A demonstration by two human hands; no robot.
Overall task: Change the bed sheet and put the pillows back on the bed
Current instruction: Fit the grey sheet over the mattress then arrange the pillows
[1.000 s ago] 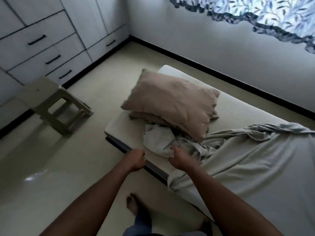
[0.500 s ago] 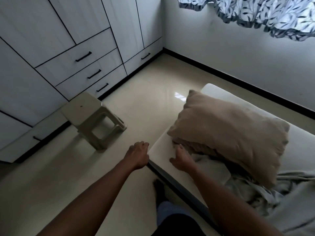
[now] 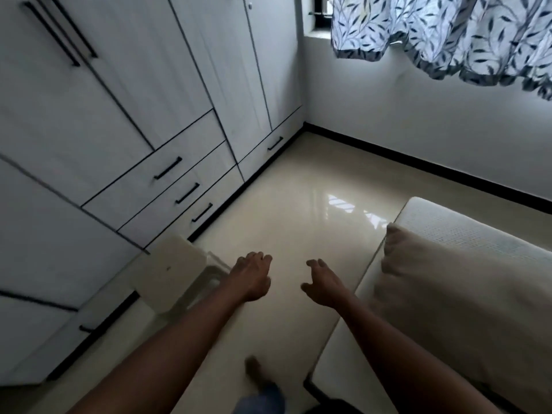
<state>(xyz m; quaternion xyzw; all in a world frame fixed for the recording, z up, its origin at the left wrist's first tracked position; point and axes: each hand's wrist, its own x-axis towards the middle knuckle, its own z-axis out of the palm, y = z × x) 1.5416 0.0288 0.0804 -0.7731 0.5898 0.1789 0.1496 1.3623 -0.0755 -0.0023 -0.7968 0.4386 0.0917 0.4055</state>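
Head view, looking down across the floor (image 3: 286, 204). Left hand (image 3: 252, 276) at lower centre of frame, fingers loosely curled, holding nothing. Right hand (image 3: 324, 283) just beside it to the right, fingers loosely spread, thumb out, also holding nothing. Both hang above bare floor and touch nothing. Pillow (image 3: 448, 297) lies at right of frame on the mattress (image 3: 454, 222), one corner reaching the mattress's left edge; its lower part runs out of frame. The right forearm crosses in front of the mattress's near corner. Stool (image 3: 176, 273) stands left of the left hand, partly covered by the left forearm, close to the wardrobe (image 3: 119, 121), which fills the upper left with its drawers. Leaf-print curtain (image 3: 448, 31) hangs at upper right. One bare foot (image 3: 254, 370) at bottom centre, blurred.
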